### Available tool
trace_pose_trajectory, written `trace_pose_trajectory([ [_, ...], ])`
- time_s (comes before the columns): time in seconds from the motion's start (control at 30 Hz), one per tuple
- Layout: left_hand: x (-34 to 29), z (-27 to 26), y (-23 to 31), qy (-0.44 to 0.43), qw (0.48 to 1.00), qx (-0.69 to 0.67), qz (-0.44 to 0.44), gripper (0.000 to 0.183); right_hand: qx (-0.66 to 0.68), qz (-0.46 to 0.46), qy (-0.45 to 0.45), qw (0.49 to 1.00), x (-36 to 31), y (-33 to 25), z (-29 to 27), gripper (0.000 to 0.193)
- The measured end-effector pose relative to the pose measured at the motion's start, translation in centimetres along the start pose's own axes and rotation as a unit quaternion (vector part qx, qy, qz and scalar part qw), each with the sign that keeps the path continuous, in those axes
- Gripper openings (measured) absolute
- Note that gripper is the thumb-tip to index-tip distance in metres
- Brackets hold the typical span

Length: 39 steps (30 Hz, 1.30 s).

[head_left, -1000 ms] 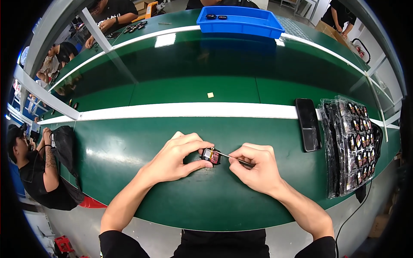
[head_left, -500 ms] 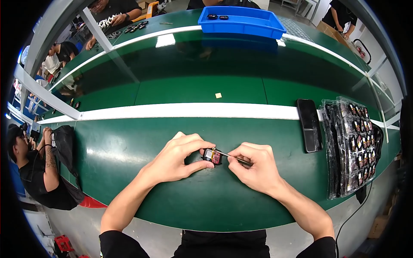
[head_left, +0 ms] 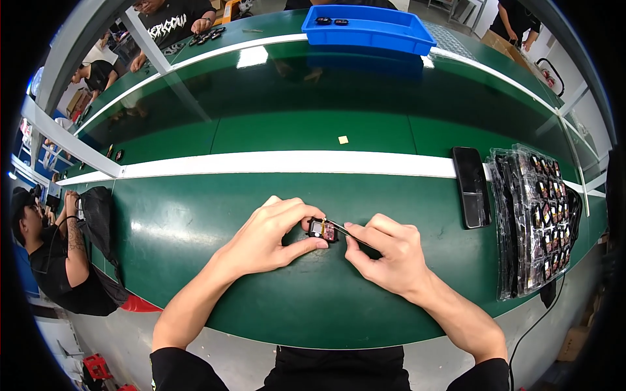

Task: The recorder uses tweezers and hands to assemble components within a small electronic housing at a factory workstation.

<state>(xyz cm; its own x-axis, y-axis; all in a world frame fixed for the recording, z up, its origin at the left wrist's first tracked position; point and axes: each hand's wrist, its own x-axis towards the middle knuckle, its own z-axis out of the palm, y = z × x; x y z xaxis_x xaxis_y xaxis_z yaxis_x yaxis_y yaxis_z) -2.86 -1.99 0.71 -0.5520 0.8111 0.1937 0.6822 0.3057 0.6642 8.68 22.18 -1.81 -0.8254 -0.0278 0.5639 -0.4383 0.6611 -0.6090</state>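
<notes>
A small black-cased electronic module (head_left: 324, 230), with a silver part and a reddish circuit board exposed, is pinched by its left side between the thumb and fingers of my left hand (head_left: 277, 238). It is held just over the green table, its open face upward. My right hand (head_left: 388, 251) grips slim dark tweezers (head_left: 344, 231) between thumb and forefinger. Their tip reaches the upper right part of the module, near its edge. Whether the tip holds any small part is too fine to make out.
A black phone (head_left: 471, 189) and stacked clear plastic trays (head_left: 521, 221) of small modules stand at right. Beyond the white bar (head_left: 287, 162) lies a yellowish square (head_left: 343, 140). A blue bin (head_left: 368, 40) with two dark pieces sits farther back. Other people work around the table.
The yellowish square and the seams of the green strip beyond the white bar have shifted right. My right fingers and the tweezers have changed angle slightly; my left hand keeps its hold.
</notes>
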Motion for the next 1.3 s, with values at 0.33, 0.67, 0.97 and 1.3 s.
trace_pose_trajectory([
  [0.33, -0.1, -0.3, -1.1, -0.017, 1.000, -0.021, 0.010, 0.043, 0.006, -0.004, -0.023, 1.000, 0.1, -0.1, 0.1, 0.023],
  [0.67, 0.1, -1.2, -1.9, -0.071, 0.995, -0.074, 0.009, 0.046, 0.142, 0.088, -0.053, 0.985, 0.3, 0.1, -0.7, 0.012],
  [0.97, 0.0, -1.1, -1.6, -0.074, 0.995, -0.072, 0.007, 0.045, 0.145, 0.094, -0.067, 0.983, 0.2, 0.1, -0.5, 0.011],
  [1.3, 0.1, -0.9, -1.4, -0.054, 0.996, -0.043, 0.060, 0.034, 0.127, 0.095, -0.073, 0.985, 0.1, -0.1, -0.4, 0.013],
])
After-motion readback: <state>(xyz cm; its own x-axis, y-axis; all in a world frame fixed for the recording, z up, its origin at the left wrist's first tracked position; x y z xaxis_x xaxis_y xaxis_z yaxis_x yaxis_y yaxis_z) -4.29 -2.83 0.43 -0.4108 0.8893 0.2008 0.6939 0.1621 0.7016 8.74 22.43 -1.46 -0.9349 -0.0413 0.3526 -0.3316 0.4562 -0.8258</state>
